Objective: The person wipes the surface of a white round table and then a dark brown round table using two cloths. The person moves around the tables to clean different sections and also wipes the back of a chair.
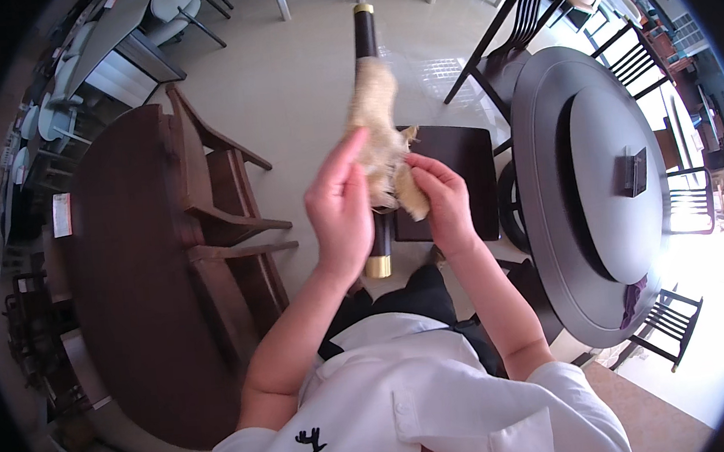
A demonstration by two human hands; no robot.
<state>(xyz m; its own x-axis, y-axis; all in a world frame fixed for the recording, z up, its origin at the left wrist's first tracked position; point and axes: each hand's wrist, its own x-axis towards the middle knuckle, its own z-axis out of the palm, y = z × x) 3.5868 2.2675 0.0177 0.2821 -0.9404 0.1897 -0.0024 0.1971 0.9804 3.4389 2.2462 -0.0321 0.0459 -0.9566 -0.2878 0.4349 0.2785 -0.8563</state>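
A dark rod with brass-coloured end caps stands out in front of me, its middle wrapped in tan, frayed fibrous material. My left hand lies against the wrap's left side, thumb and index finger extended along it; the contact under the palm is hidden. With thumb and fingertips, my right hand pinches a loose flap of the same tan material on the right side. The rod's lower end, with its brass-coloured cap, shows beside my left wrist.
Behind my right hand is a dark square seat. A round dark table with a raised turntable stands right, bearing a small stand and purple cloth. Left are a brown table and wooden chairs.
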